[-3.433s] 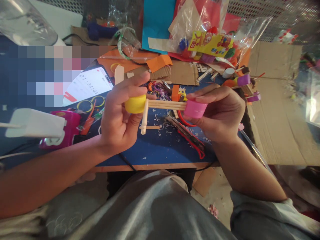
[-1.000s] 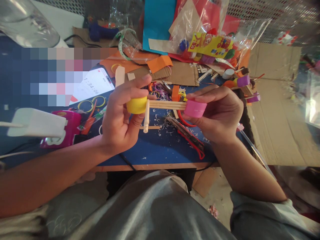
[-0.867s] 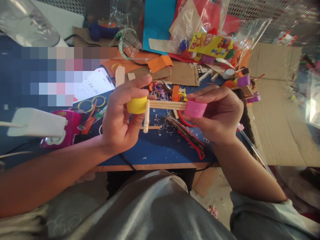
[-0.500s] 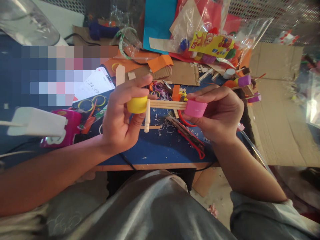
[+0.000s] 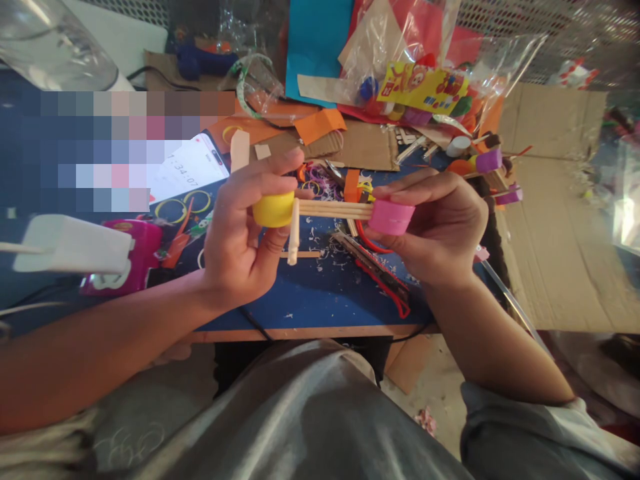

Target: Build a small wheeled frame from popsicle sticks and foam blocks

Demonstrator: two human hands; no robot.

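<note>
Between my hands, above the blue table, is a small frame of thin wooden sticks (image 5: pixel 335 209) with a coloured round piece at each end. My left hand (image 5: pixel 245 233) pinches the yellow round piece (image 5: pixel 274 209) between thumb and fingers. My right hand (image 5: pixel 440 220) grips the pink round piece (image 5: pixel 391 217). Next to the yellow piece, a short wooden crosspiece (image 5: pixel 294 233) points down toward me. Fingers cover the outer sides of both round pieces. A red utility knife (image 5: pixel 377 270) lies on the table below the sticks.
A phone (image 5: pixel 187 167) and a magenta socket block (image 5: pixel 123 257) with a white plug (image 5: pixel 75 243) are at left. Paper, plastic bags and a yellow-labelled packet (image 5: pixel 425 87) crowd the back. A wheeled stick model (image 5: pixel 493 173) sits right, near cardboard (image 5: pixel 565 233). Scraps litter the blue table (image 5: pixel 320 300).
Almost nothing differs. Both hands keep their hold on the two round pieces, and the stick frame shows only a very slight shift.
</note>
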